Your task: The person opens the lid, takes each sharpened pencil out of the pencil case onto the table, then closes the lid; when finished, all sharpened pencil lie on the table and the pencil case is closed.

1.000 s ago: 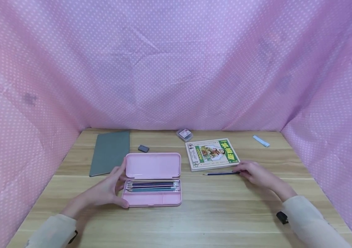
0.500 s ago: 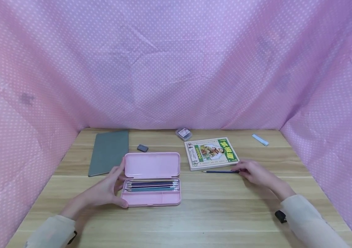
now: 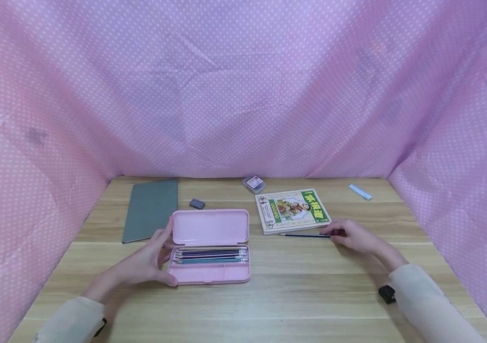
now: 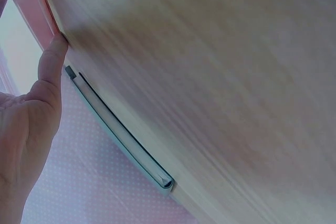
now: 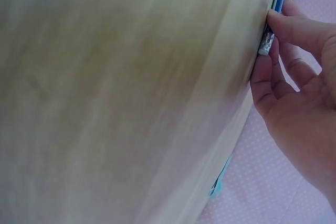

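Observation:
The left hand (image 3: 146, 262) holds the left end of an open pink pencil case (image 3: 198, 274), its thumb at the front corner and other fingers at the side by the raised lid. Several pencils (image 3: 211, 256) lie side by side in the case's back compartment; the front compartments look bare. In the left wrist view, a fingertip of the left hand (image 4: 31, 124) touches the case's edge. Just in front of a comic-style book (image 3: 294, 212), the right hand (image 3: 352, 237) pinches a dark pencil (image 3: 303, 235) near its eraser end. The right wrist view shows its white eraser (image 5: 264, 52) between the fingers.
Behind the case lies a dark eraser (image 3: 197, 204). A grey-green notebook (image 3: 151, 209) is at the left. A small clear box (image 3: 254, 184) stands behind the book, and a light blue strip-like item (image 3: 360, 192) lies at the back right. Pink dotted cloth (image 3: 243, 119) surrounds the table.
The pencil's tip has shifted slightly toward the book's front edge, with the right hand still pinching the other end. The left hand stays on the pencil case.

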A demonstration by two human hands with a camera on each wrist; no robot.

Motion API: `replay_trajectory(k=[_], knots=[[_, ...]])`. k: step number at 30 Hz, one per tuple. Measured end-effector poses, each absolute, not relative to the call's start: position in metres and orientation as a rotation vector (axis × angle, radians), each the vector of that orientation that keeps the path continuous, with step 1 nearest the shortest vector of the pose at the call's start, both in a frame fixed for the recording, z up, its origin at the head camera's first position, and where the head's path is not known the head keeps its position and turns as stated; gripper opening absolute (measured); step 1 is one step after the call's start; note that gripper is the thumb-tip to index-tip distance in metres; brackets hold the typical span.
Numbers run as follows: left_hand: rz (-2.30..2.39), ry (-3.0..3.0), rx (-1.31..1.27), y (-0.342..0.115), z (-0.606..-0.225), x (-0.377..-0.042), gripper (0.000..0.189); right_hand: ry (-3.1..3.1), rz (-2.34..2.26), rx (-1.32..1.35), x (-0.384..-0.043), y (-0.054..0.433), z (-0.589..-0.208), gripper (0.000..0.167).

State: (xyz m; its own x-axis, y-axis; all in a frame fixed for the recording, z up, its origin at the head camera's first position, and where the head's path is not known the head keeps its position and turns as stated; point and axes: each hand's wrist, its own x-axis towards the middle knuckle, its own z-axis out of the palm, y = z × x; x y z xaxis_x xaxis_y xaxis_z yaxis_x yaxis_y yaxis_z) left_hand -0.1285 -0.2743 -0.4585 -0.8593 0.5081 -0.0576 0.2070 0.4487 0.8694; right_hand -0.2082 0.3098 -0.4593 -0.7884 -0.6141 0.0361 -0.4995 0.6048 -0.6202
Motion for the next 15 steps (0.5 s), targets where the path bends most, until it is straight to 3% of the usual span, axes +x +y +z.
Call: replay_trajectory(k=[15], knots=[[1.384,2.357,0.557,-0.2733,-0.4561,-0.128,0.151,2.611,-1.008,-0.983,-0.2117,0.3139,-0.4612,0.026]])
